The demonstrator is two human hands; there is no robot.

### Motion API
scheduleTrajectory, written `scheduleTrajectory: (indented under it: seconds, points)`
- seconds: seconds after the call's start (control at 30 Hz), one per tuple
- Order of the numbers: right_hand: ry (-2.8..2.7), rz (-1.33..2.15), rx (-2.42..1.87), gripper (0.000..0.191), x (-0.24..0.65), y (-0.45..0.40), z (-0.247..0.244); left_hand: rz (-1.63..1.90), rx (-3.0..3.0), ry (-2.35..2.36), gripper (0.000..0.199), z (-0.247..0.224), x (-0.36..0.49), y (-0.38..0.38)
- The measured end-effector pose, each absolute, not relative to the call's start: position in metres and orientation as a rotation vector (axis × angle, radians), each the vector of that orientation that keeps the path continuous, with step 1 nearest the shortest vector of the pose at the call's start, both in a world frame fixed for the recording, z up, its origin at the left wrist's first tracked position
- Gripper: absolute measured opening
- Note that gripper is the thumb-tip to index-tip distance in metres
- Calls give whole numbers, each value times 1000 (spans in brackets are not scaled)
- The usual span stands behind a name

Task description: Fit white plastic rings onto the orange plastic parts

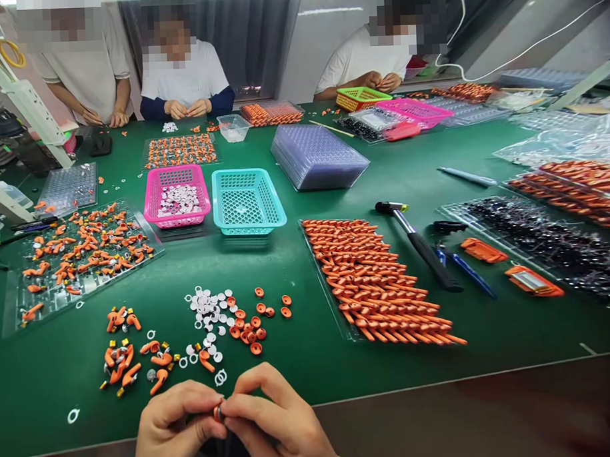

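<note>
The head view shows two hands, and both are closed in a fingertip pinch: the left hand (176, 419) and the right hand (284, 422) grip together one small round orange-and-dark part (218, 413). This part is at the near edge of the green surface (290, 366). Just beyond the hands are about fifteen loose orange caps (256, 348), many white discs (218, 357), too crowded for an exact count, and several orange curved pieces (160, 380) in groups at the left. Two plastic baskets stand side by side farther away: one pink basket (178, 219) with white discs inside, and one teal basket (249, 226). There is one stack of clear trays (322, 154), one tray of orange stems (382, 286), one hammer (420, 248) and two orange rectangular blocks (533, 280). Across the surface there are three persons. The near edge rises slightly toward the right, and the left hand partly overlaps it. Open green room lies between the caps and the stem tray, and also along the near edge, to the right of the hands.
</note>
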State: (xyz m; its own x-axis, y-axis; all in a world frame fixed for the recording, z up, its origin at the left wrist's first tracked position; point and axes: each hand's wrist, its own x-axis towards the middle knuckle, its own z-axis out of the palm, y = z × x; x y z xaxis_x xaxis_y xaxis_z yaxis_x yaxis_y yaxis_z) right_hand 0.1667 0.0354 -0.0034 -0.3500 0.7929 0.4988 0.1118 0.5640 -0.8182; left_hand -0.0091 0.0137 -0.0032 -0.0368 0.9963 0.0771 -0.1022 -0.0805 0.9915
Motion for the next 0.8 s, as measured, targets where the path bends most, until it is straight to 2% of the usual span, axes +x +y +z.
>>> scheduleTrajectory:
  seconds: [0.2,0.37,0.47,0.63,0.8]
  points:
    - [-1711,1064,-695,21,167,34,-7,1287,1234,1132,4,-4,-7,10]
    - [-1133,1634,-658,5,162,31,-17,1290,1596,1166,12,-2,-4,13]
    - [-775,1918,-564,17,158,27,-27,1290,1908,1209,17,4,-4,18]
    - [-590,2015,-569,23,155,20,-38,1282,2218,1237,17,10,-7,19]
    - [-521,2043,-537,26,151,21,-43,1268,2282,1235,17,0,-11,15]
